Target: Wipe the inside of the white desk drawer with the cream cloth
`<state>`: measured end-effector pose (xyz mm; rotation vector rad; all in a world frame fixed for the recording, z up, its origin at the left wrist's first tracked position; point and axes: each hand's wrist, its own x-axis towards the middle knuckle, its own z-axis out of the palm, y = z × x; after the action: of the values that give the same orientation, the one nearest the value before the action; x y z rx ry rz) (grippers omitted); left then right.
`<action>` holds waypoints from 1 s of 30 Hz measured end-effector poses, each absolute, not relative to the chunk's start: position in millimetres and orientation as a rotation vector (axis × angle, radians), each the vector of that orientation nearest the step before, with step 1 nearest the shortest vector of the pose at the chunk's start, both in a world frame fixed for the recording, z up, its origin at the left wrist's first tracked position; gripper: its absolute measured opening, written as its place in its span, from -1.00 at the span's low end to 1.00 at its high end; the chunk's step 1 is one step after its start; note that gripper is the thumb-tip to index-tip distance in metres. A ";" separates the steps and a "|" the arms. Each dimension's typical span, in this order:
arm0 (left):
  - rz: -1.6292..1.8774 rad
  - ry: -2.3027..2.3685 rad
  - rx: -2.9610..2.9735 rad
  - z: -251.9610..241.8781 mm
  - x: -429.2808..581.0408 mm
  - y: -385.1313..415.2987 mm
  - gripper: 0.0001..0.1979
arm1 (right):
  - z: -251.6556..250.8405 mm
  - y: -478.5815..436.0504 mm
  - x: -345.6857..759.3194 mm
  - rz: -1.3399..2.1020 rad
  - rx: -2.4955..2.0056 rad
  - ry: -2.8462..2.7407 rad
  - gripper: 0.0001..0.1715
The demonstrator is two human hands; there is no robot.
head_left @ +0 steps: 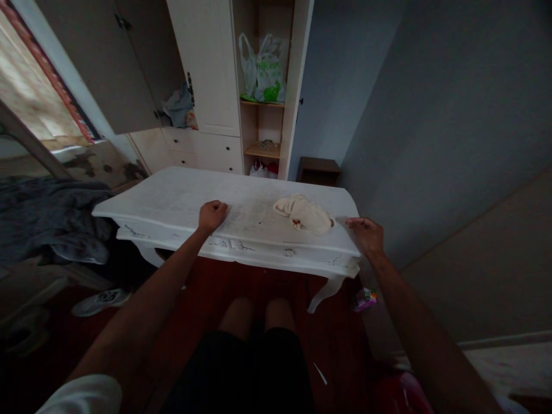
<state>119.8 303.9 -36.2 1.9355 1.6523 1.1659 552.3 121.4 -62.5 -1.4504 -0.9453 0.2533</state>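
Observation:
A white table (185, 192) with carved drawer fronts stands before me. On its right half lies a crumpled cream cloth (308, 214) with reddish-brown marks. My left hand (213, 215) is closed in a loose fist at the front part of the tabletop, left of the cloth; nothing shows in it. At the table's right end, my right hand (366, 233) has its fingers bent and drawn together, pointing toward the cloth but apart from it. Whether anything small is between those fingers cannot be made out.
Behind the table is a white wardrobe (211, 69) with plastic bags (269, 72) on a shelf. A small brown stand (319, 171) is by the grey wall. Dark grey fabric (56, 215) is heaped at left; a shoe (101, 302) and a pink box (364, 299) are on the floor.

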 end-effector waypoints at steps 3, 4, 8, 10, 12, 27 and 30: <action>1.057 1.767 2.077 -37.9 123.5 303.5 -0.75 | -60.8 122.2 549.2 0.302 -1.366 -0.883 -0.59; 1.016 1.802 2.117 -38.7 124.5 304.1 -0.74 | -59.8 122.1 548.6 0.308 -1.337 -0.878 -0.57; 0.905 1.840 2.219 -41.5 126.5 308.2 -0.72 | -53.5 115.6 549.1 0.422 -1.097 -0.765 -0.56; 0.872 1.847 2.222 -42.0 126.5 310.1 -0.71 | -49.9 107.1 548.3 0.536 -0.961 -0.698 -0.60; 0.837 1.860 2.212 -41.7 126.3 311.2 -0.68 | -48.6 94.7 542.8 0.652 -0.866 -0.665 -0.66; 0.892 1.828 2.159 -36.2 125.4 306.3 -0.67 | -123.4 77.1 400.5 1.712 -1.097 -0.351 -0.59; 0.912 1.826 2.138 -35.9 125.3 306.1 -0.67 | -122.6 98.1 399.0 1.792 -0.983 -0.221 -0.63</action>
<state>125.3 306.1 -35.9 2.1385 1.8256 0.9120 399.0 98.1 -122.6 -0.9833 -0.2205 1.7921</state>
